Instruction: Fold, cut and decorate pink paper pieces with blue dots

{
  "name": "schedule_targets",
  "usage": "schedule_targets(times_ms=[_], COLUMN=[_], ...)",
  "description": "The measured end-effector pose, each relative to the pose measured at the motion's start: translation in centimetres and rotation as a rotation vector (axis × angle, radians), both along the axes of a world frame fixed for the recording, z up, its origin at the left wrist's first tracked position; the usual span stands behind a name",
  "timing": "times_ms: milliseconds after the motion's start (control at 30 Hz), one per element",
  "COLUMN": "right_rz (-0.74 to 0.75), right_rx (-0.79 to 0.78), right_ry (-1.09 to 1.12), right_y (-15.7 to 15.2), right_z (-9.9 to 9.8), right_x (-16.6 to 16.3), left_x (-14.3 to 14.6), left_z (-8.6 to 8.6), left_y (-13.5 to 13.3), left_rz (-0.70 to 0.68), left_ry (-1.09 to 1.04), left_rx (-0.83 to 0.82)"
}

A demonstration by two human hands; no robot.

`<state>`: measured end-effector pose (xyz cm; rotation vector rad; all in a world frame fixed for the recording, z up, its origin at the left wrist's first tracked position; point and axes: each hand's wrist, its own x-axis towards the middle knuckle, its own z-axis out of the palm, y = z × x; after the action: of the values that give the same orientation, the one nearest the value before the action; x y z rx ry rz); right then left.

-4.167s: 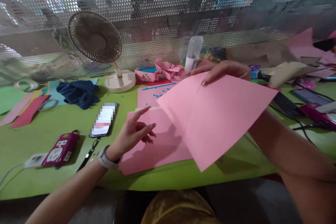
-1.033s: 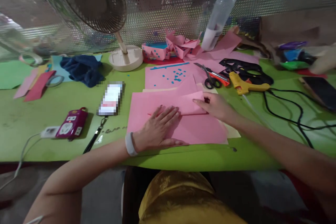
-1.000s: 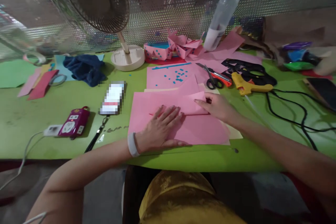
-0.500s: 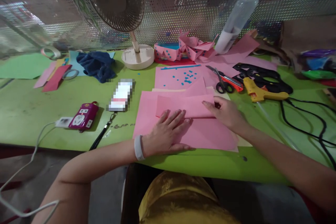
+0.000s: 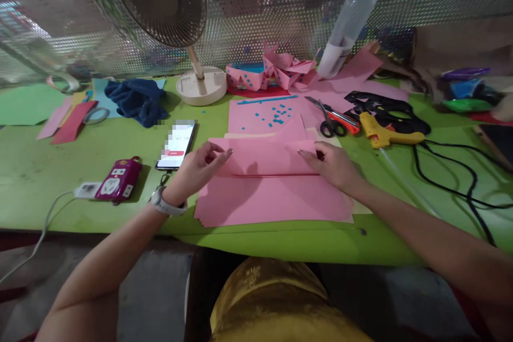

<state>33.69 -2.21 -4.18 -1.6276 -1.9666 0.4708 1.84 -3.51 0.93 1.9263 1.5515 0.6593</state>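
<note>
A folded sheet of pink paper (image 5: 268,159) lies across larger pink sheets (image 5: 272,200) in front of me, its folded edge running along the near side. My left hand (image 5: 204,164) pinches its left end between thumb and fingers. At the opposite end my right hand (image 5: 331,165) grips the paper, thumb on top and the other fingers partly hidden beneath. A pointed pink flap (image 5: 292,129) shows just beyond the folded paper.
Behind are blue paper bits (image 5: 280,115), scissors (image 5: 329,122), a red cutter (image 5: 344,120), a yellow glue gun (image 5: 385,133) with its cord, and folded pink shapes (image 5: 286,69). A fan (image 5: 200,88), phone (image 5: 176,144) and purple power socket (image 5: 119,179) stand left.
My left hand has lifted from lying flat on the pink sheets and moved left to the folded paper's left end. My right hand keeps its grip. The view has shifted slightly.
</note>
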Motion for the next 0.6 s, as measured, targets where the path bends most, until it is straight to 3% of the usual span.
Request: schedule_targets(times_ms=[100,167,367,600], right_rz=[-0.009,-0.009,-0.012,0.014], right_rx=[0.013,0.025,0.049,0.046], right_ry=[-0.021,-0.023,-0.034,-0.072], right_y=[0.0,-0.1,-0.3,-0.4], right_z=[-0.1,-0.2,-0.4,-0.3], right_x=[0.0,0.0,0.0,0.0], left_x=[-0.8,-0.7,-0.4,0.0], left_z=[-0.3,-0.8,-2.0,-1.7], left_y=[1.3,1.6,1.3,1.0], left_rz=[-0.035,-0.075,-0.103,-0.117], left_ry=[-0.138,-0.185,-0.17,-0.175], left_rx=[-0.352,-0.472,-0.54,-0.605])
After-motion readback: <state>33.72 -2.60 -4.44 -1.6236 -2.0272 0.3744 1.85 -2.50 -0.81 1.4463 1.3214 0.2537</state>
